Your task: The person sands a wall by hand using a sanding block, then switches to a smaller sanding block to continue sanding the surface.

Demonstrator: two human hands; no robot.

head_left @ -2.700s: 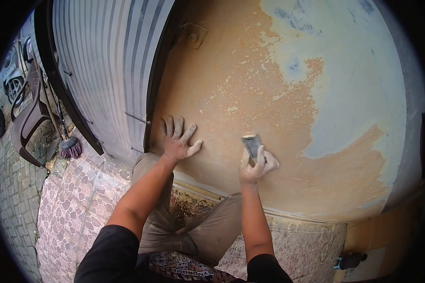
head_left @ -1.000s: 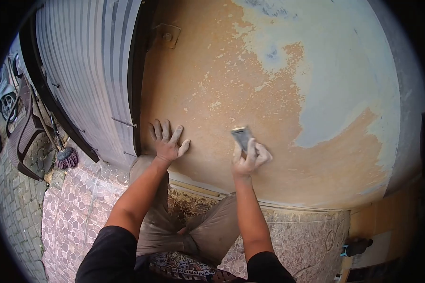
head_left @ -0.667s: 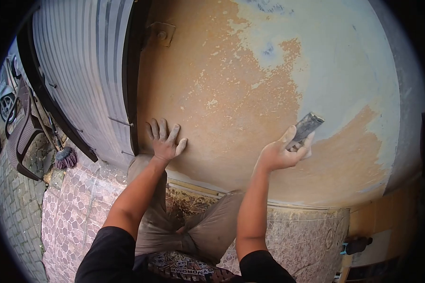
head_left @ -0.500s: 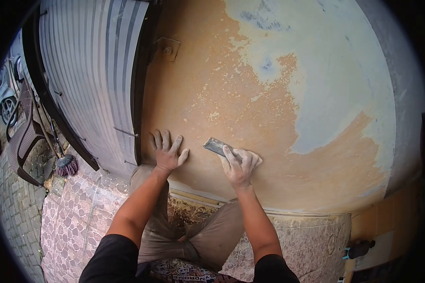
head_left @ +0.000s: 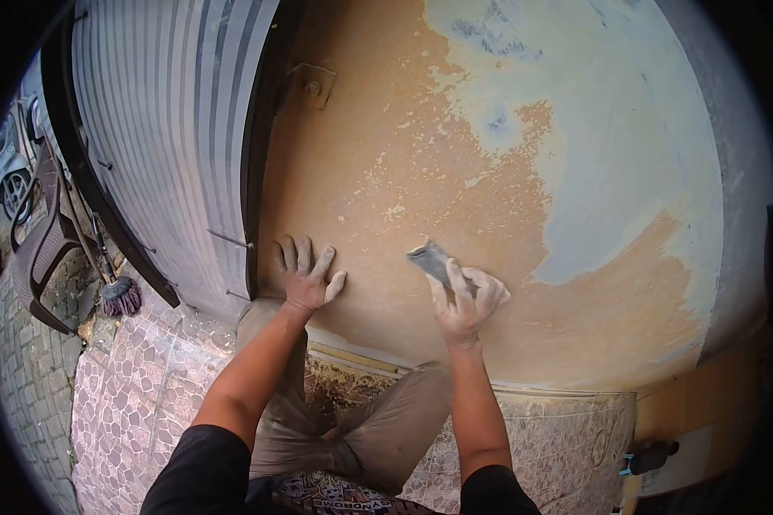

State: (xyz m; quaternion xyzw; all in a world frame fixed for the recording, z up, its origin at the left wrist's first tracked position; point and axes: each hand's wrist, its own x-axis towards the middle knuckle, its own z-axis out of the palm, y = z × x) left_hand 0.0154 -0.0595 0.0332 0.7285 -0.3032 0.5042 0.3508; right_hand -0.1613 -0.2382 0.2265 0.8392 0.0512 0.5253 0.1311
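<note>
Spread flat on the orange-brown part of the wall [head_left: 378, 292], my left hand [head_left: 307, 276] has its fingers apart and holds nothing. My right hand [head_left: 468, 300], dusty and pale, grips a grey sanding sheet [head_left: 435, 263] against the same wall, to the right of my left hand. The sheet looks folded or wrapped round a flat piece, and its upper left end sticks out beyond my fingers. Above and to the right, the wall carries a pale bluish-white patch [head_left: 610, 172] with ragged edges.
A corrugated metal panel [head_left: 163, 129] with a dark frame stands at the left, with nails sticking out. Beyond it are a brown chair [head_left: 47, 257], a mop [head_left: 120, 296] and a parked motorcycle [head_left: 13, 184]. Patterned tiles [head_left: 129, 386] cover the floor.
My right hand has moved to the right along the wall with the sanding sheet, which is now tilted more steeply. My left hand has stayed in place on the wall.
</note>
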